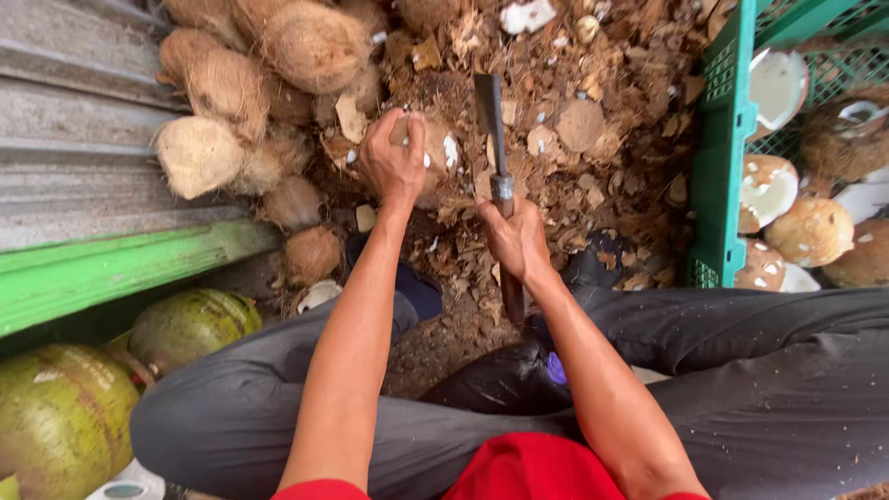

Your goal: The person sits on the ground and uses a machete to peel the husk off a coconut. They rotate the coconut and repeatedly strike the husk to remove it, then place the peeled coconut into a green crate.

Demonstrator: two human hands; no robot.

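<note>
Seated among husk debris, a person steadies a brown coconut [431,157] on the ground with the left hand [394,162] — fingers wrapped over its top and near side — while the right hand [514,239] is clamped around the handle of a cleaver-like chopping knife [493,130]. The blade's long axis runs straight away from the body, standing just right of the coconut, close beside the left fingers. Husked coconuts [231,93] are piled to the left; a green crate [722,157] of split halves stands at right.
</note>
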